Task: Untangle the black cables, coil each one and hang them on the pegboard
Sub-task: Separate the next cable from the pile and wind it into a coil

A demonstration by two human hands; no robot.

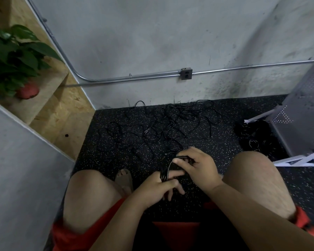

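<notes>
Left hand (152, 189) and right hand (199, 167) both keep the grip clamped on one black cable (165, 172); tangled cables (170, 124) lie at the far edge of the floor (219, 147).

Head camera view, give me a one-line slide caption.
Left hand and right hand grip a looped black cable, tangled cables on the speckled floor beyond.

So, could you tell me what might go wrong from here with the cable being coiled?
The cable held by the left hand and right hand may lead into the tangle on the floor; pulling could tighten knots there. The black cables barely show against that dark speckled surface, so one could be missed or stepped on.
</notes>
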